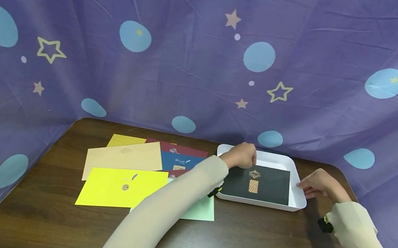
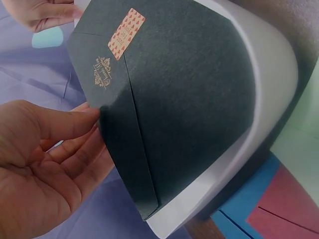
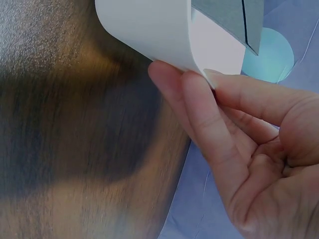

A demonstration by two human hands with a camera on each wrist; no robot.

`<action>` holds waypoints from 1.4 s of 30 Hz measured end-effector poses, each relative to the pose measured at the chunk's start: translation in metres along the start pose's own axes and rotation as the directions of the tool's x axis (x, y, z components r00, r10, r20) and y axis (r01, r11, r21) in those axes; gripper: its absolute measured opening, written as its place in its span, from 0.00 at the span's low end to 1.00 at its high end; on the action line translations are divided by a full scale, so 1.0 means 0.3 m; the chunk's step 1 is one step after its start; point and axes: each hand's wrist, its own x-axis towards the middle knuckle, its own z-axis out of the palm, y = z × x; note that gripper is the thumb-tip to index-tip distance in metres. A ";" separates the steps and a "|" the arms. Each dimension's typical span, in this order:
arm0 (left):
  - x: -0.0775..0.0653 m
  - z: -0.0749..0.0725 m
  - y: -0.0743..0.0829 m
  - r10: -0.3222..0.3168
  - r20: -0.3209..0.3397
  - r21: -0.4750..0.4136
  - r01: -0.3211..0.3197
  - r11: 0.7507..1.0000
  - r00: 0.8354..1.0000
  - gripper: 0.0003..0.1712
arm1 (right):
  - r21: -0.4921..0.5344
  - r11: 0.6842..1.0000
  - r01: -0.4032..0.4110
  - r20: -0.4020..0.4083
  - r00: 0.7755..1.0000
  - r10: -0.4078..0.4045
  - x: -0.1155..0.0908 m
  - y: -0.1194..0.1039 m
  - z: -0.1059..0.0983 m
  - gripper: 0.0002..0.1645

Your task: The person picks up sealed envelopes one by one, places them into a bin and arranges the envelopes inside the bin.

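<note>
Black envelope going flat into the white tray

Black envelope (image 1: 258,183) with a gold emblem and a heart-patterned sticker lies inside the white tray (image 1: 298,200), which sits near the far right corner of the table (image 1: 242,245). The left hand (image 1: 243,155) is at the envelope's far left edge; in the left wrist view its fingertips (image 2: 87,119) lie fairly straight and loose against the envelope's edge, touching rather than gripping. The right hand (image 1: 317,184) is at the tray's right rim, where its thumb and fingers (image 3: 199,104) pinch the white wall.

To do this well, I judge the right hand should hold the tray firm so it does not slide on the smooth table, while the left fingertips ease the envelope down until all four corners rest on the tray floor, none riding up the sloped wall. Light pressure is enough; pushing hard could crease the paper or lift the sticker.

Left of the tray, toward the table's middle, other envelopes (image 1: 123,173) lie fanned: yellow, tan, blue, dark red and pale green
</note>
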 end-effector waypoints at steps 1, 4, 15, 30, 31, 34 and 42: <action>0.000 0.002 -0.001 -0.001 0.002 -0.002 0.001 1.000 1.000 0.16 | -0.002 1.000 0.003 0.001 1.000 -0.003 0.001 0.001 0.000 0.13; -0.002 0.008 -0.003 0.001 0.012 -0.004 -0.001 1.000 1.000 0.16 | -0.002 1.000 0.008 0.004 1.000 -0.008 0.002 0.003 -0.001 0.13; -0.005 0.012 -0.011 -0.018 0.020 -0.023 0.018 1.000 1.000 0.18 | -0.003 1.000 0.010 0.006 1.000 -0.010 0.003 0.003 0.000 0.14; -0.027 -0.022 -0.025 0.031 0.009 -0.058 -0.030 0.998 0.999 0.20 | -0.013 1.000 0.014 0.006 1.000 -0.013 0.006 0.004 -0.001 0.14; -0.031 -0.027 -0.025 0.035 0.007 -0.063 -0.034 0.997 0.999 0.20 | -0.013 1.000 0.014 0.006 1.000 -0.014 0.006 0.005 -0.001 0.14; -0.045 -0.045 -0.029 0.044 0.002 -0.088 -0.044 0.995 0.999 0.19 | -0.015 1.000 0.014 0.005 1.000 -0.014 0.007 0.005 0.000 0.13; -0.103 -0.129 -0.068 0.094 -0.015 -0.138 -0.095 0.986 0.995 0.15 | -0.022 1.000 0.017 0.000 1.000 -0.017 0.005 0.005 -0.003 0.13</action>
